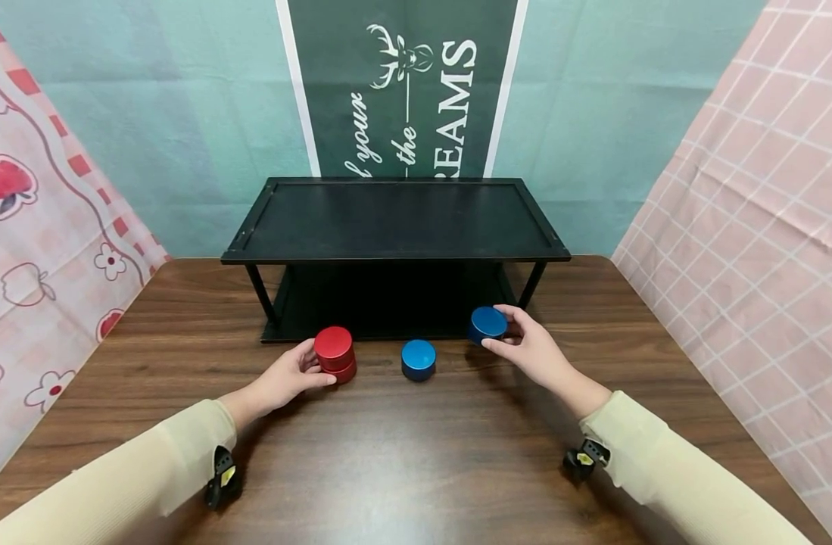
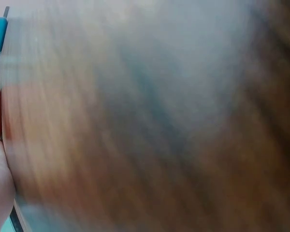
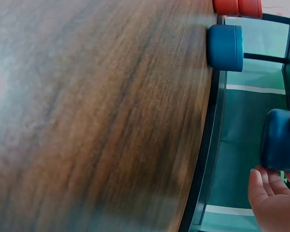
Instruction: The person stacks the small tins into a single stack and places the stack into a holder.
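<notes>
Two red round tins (image 1: 334, 354) are stacked one on the other in front of the black rack. My left hand (image 1: 289, 382) grips the stack from its left side, thumb low at the front. Between my hands a blue round tin (image 1: 419, 359) stands on the table, also seen in the right wrist view as a blue tin (image 3: 224, 48). My right hand (image 1: 534, 348) pinches a second blue tin (image 1: 488, 324) between thumb and fingers. In the right wrist view this held blue tin (image 3: 280, 140) is raised off the table.
A black two-level rack (image 1: 395, 219) stands at the back of the wooden table (image 1: 388, 454), its lower shelf (image 1: 388, 299) just behind the tins. Patterned cloths hang at the left, the back and the right (image 1: 763, 227).
</notes>
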`<state>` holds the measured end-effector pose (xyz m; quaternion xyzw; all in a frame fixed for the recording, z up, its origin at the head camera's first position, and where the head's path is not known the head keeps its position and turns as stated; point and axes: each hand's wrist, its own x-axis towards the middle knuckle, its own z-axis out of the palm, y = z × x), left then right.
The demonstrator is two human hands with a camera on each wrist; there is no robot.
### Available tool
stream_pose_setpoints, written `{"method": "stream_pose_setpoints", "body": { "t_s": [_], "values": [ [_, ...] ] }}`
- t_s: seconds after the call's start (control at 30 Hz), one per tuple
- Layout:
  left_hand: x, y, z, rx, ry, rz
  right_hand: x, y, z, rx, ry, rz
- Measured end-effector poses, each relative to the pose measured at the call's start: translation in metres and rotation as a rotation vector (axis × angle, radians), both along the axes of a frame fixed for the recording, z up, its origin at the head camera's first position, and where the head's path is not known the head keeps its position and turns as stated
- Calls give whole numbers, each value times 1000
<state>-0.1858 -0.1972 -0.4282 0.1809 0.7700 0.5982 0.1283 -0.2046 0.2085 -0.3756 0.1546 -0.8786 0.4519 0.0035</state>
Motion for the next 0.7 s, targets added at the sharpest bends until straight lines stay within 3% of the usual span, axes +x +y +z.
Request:
{"method": "stream_pose_setpoints", "body": {
  "t_s": [0.7],
  "values": [
    [2,0,2,-48,20,9,-1,-4,27,-37,48,-26]
  ]
}}
